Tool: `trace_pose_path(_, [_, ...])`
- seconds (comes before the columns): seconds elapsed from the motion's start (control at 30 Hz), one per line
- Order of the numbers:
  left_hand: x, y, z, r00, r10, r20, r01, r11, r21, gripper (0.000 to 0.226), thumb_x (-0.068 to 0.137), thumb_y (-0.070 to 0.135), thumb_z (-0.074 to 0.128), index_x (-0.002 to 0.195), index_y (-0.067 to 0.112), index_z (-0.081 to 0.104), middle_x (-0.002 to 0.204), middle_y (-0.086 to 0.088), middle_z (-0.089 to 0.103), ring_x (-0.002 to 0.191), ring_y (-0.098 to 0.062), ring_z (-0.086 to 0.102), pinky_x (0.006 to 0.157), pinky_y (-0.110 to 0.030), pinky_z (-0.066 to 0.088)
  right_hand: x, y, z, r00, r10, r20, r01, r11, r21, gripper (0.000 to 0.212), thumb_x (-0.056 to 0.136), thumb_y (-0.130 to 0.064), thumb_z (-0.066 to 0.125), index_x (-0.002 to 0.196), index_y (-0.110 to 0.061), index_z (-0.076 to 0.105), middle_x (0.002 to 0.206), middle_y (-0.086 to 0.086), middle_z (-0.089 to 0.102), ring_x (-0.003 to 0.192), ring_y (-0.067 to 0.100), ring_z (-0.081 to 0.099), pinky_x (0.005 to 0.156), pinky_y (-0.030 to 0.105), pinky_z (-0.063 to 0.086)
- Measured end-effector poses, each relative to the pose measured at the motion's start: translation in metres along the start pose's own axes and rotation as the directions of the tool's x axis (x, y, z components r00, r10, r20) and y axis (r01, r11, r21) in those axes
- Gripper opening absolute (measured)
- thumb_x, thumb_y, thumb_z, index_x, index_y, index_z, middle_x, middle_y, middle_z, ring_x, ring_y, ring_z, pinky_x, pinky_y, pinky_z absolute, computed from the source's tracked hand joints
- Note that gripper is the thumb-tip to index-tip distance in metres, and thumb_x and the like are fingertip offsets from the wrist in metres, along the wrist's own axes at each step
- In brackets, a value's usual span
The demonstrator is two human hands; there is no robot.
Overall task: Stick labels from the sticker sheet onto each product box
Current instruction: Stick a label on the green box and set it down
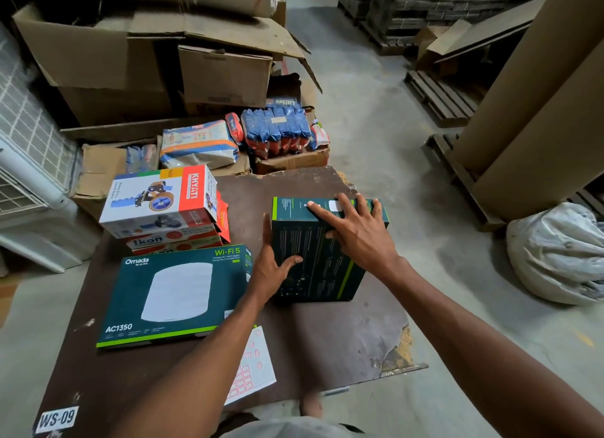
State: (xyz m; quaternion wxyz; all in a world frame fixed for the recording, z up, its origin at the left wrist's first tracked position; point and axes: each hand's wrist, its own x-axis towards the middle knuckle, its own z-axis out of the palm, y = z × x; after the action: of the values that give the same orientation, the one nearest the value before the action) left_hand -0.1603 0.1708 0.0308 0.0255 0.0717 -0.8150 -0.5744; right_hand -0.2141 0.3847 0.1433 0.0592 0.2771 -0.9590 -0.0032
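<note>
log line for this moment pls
left hand steadies dark box | right hand presses white label | sticker sheet on table

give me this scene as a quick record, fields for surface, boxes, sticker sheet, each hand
surface: dark brown board, worn at its right edge
box in hand: dark Omada box, text side up
other boxes: Omada AC1350 box lying flat; Khyati box stacked on Ikon boxes
sticker sheet: white sheet, partly under the left forearm
left hand: steadying the box's left side
right hand: pressing flat on top
</note>
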Motion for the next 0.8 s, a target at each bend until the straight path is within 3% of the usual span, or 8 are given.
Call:
trace_pose_path(0.07, [0.005,-0.002,0.002,1.000,0.007,0.016,-0.006,1.000,-0.008,0.087,0.084,0.034,0.078,0.154,0.030,0.026,0.141,0.002,0.057,0.131,-0.014,0.055,0.108,-0.039,0.049,-0.002,0.010,-0.002,1.000,-0.002,-0.019,0.002,1.000,0.013,0.082,0.100,-0.042,0.056,0.156,-0.054,-0.002,0.152,0.014,0.031,0.135,0.046,0.037,0.110,0.070,0.030])
trace_pose_path(0.17, [0.015,0.018,0.008,0.992,0.124,-0.008,-0.124,0.992,0.020,0.094,0.089,0.035,0.074,0.158,0.045,0.012,0.157,0.006,0.038,0.143,-0.014,0.040,0.114,-0.042,0.041,-0.010,0.033,-0.004,0.995,0.034,-0.090,-0.028,0.997,0.068,0.077,0.101,-0.039,0.054,0.157,-0.054,0.003,0.150,0.013,0.036,0.128,0.041,0.042,0.105,0.062,0.036])
trace_pose_path(0.3, [0.028,0.049,0.007,0.940,0.340,0.010,-0.334,0.917,0.217,0.087,0.091,0.046,0.069,0.158,0.045,0.014,0.162,0.003,0.032,0.146,-0.019,0.034,0.116,-0.043,0.034,-0.030,0.069,0.010,0.978,0.164,-0.128,-0.111,0.931,0.348,0.079,0.100,-0.026,0.057,0.158,-0.051,0.010,0.146,0.007,0.041,0.122,0.032,0.046,0.095,0.050,0.044])
trace_pose_path(0.4, [0.040,0.041,-0.002,0.952,0.248,0.178,-0.302,0.852,0.429,0.082,0.090,0.065,0.057,0.154,0.056,0.007,0.160,0.003,0.035,0.145,-0.020,0.035,0.118,-0.063,0.022,-0.051,0.085,0.027,0.953,0.261,-0.154,-0.146,0.841,0.520,0.073,0.101,-0.024,0.056,0.159,-0.045,0.017,0.140,0.001,0.044,0.114,0.025,0.050,0.085,0.047,0.050])
trace_pose_path(0.47, [0.039,0.034,-0.002,0.948,0.257,0.190,-0.318,0.805,0.501,0.070,0.092,0.070,0.045,0.153,0.058,0.013,0.150,0.003,0.043,0.135,-0.022,0.044,0.112,-0.064,0.033,-0.066,0.091,0.040,0.936,0.320,-0.147,-0.170,0.775,0.608,0.069,0.103,-0.024,0.054,0.160,-0.042,0.019,0.141,-0.001,0.046,0.112,0.018,0.049,0.083,0.043,0.051])
trace_pose_path(0.57, [0.039,0.045,0.014,0.910,0.378,0.170,-0.399,0.687,0.608,0.060,0.096,0.060,0.046,0.152,0.054,0.027,0.142,-0.002,0.051,0.123,-0.026,0.050,0.103,-0.053,0.044,-0.083,0.095,0.058,0.903,0.427,-0.039,-0.266,0.628,0.731,0.077,0.103,-0.016,0.055,0.160,-0.045,0.013,0.149,-0.004,0.045,0.118,0.015,0.051,0.091,0.038,0.049])
trace_pose_path(0.7, [0.041,0.059,0.036,0.857,0.446,0.258,-0.470,0.469,0.748,0.064,0.094,0.047,0.059,0.150,0.054,0.030,0.145,-0.004,0.049,0.126,-0.027,0.047,0.110,-0.061,0.033,-0.102,0.093,0.087,0.866,0.469,0.175,-0.384,0.399,0.833,0.090,0.101,0.001,0.051,0.158,-0.051,0.005,0.154,-0.011,0.040,0.131,0.020,0.052,0.103,0.046,0.052])
trace_pose_path(0.8, [0.035,0.057,0.054,0.852,0.409,0.328,-0.484,0.371,0.793,0.066,0.093,0.047,0.061,0.150,0.056,0.028,0.147,-0.001,0.045,0.128,-0.028,0.044,0.112,-0.064,0.027,-0.114,0.090,0.112,0.809,0.516,0.282,-0.453,0.242,0.858,0.091,0.096,0.012,0.049,0.156,-0.049,0.017,0.140,-0.012,0.055,0.124,0.027,0.062,0.102,0.055,0.053])
